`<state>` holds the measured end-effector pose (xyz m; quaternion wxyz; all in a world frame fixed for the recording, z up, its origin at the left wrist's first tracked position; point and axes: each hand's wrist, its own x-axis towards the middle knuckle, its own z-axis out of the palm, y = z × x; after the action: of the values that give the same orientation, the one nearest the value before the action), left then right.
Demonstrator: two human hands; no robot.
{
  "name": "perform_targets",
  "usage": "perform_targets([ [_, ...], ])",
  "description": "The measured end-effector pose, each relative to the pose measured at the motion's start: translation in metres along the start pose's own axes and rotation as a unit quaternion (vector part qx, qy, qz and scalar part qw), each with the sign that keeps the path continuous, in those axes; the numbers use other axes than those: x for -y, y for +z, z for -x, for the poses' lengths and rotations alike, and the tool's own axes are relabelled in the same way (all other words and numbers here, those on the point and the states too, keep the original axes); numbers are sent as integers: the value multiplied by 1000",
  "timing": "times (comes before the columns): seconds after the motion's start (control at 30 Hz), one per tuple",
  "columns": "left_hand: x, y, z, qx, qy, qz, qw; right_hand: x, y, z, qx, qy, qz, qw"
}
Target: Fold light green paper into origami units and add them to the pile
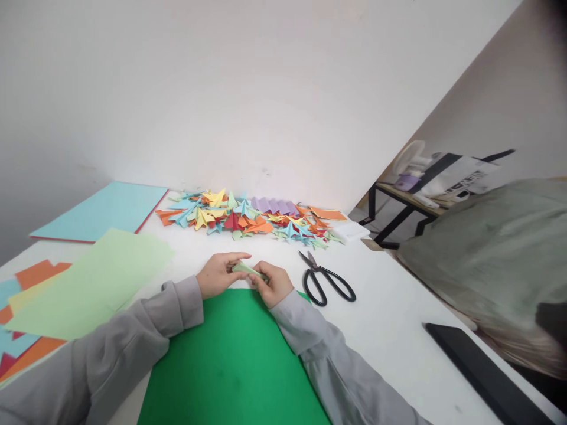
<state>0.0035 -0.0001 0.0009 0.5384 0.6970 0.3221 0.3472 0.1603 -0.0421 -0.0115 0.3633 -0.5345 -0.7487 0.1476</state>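
A small folded piece of pale green paper [243,268] is held between my two hands, just beyond the far edge of a green sheet [234,354]. My left hand [220,274] grips its left end, fingers bent around it. At its right end, the thumb and fingers of my right hand [273,283] pinch the paper. Black-handled scissors [325,280] lie to the right of my right hand, blades slightly apart. Behind my hands spreads a long heap of folded paper shapes [248,219] in many colours, with several purple pleated ones [274,206] among them.
Left on the white table [376,330] are a light green sheet [93,277], coloured paper scraps [38,274] and a light blue sheet stack [106,206]. A black flat object [482,372] lies at the right edge. Beyond stand a shelf [410,195] and a grey-green covered bulk [491,236].
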Motion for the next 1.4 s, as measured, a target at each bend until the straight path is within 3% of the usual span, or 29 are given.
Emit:
perform_targets([
  [0.37, 6, -5, -3, -27, 19, -80, 996, 0, 5, -3, -20, 17, 32, 999],
  [0.57, 3, -3, 0, -53, 65, -163, 983, 3, 6, 0, -29, -50, 81, 995],
  [0.77, 3, -2, 1, -58, 38, -147, 987, 6, 8, -1, -54, -57, 91, 993],
  [0.9, 3, -3, -1, -106, 27, -119, 987, 8, 8, -3, -68, -56, 42, 995],
  [1.07, 3, -7, -1, -151, 32, -110, 982, 4, 7, -6, -134, -52, -11, 990],
  [1.3, 4, -12, 4, -187, 26, -133, 973, 3, 15, -7, -112, -119, 87, 983],
  [1.4, -6, -13, 10, -164, 54, -183, 968, 6, 15, -6, -105, -140, 114, 978],
])
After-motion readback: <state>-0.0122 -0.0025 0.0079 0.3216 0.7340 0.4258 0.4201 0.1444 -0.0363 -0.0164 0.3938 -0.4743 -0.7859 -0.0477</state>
